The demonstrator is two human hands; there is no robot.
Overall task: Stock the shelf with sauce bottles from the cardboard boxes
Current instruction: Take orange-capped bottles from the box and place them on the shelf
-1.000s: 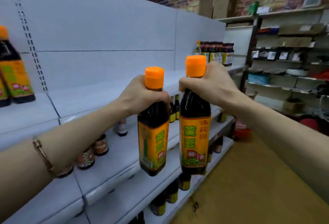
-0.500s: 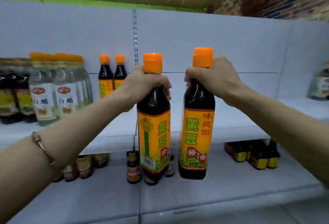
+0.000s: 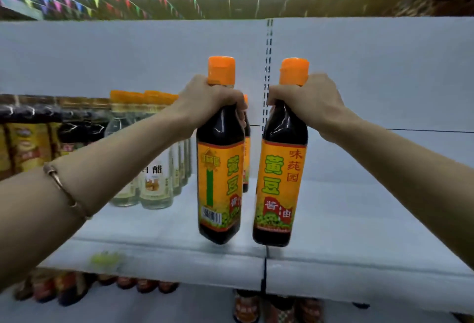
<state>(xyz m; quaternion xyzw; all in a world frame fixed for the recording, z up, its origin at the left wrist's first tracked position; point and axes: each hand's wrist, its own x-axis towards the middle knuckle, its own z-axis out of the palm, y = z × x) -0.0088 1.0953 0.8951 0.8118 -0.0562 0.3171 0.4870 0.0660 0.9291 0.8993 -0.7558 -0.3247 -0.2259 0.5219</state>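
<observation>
Your left hand (image 3: pixel 207 103) has its fingers curled round the neck of a dark glass sauce bottle w/ orange cap (image 3: pixel 220 150), barcode side toward you; your right hand (image 3: pixel 309 101) grips a second dark orange-capped bottle (image 3: pixel 281 168), label reading 味苑园 黄豆 酱油. Both hang just above the white metal shelf (image 3: pixel 159 235), near its front edge. Clear 白醋 vinegar bottles (image 3: pixel 156 176) stand left of them on that shelf.

Gripping two soy sauce bottles by the necks, left hand (image 3: pixel 205 99) on one (image 3: pixel 220 168), right hand (image 3: pixel 310 101) on the other (image 3: pixel 280 181), hovering above the white shelf (image 3: pixel 359 232).
</observation>
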